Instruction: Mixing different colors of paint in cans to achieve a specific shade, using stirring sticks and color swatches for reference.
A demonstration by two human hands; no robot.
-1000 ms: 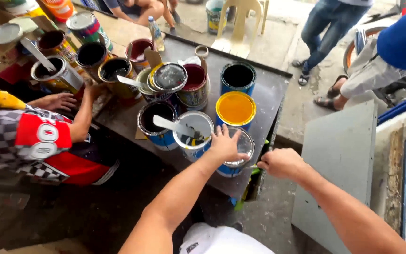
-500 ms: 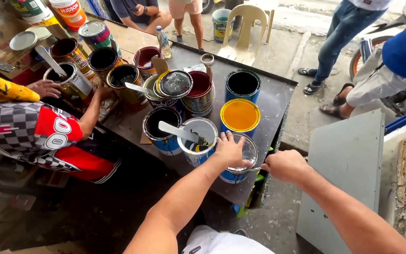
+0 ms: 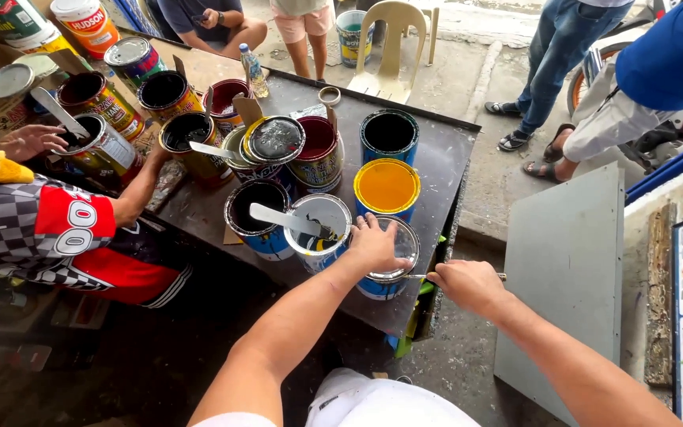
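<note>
My left hand (image 3: 373, 245) lies flat, fingers spread, on the lidded can (image 3: 393, 265) at the near right of the dark surface (image 3: 448, 170); my right hand (image 3: 468, 286) has its grip closed round a thin metal tool (image 3: 416, 277) whose tip meets the lid's rim. I judge I'm prying the lid; next calls for levering while pressing steady. The surface's edge runs just right of the can, open floor beyond. A white can (image 3: 322, 229) with a stirrer crowds the left.
</note>
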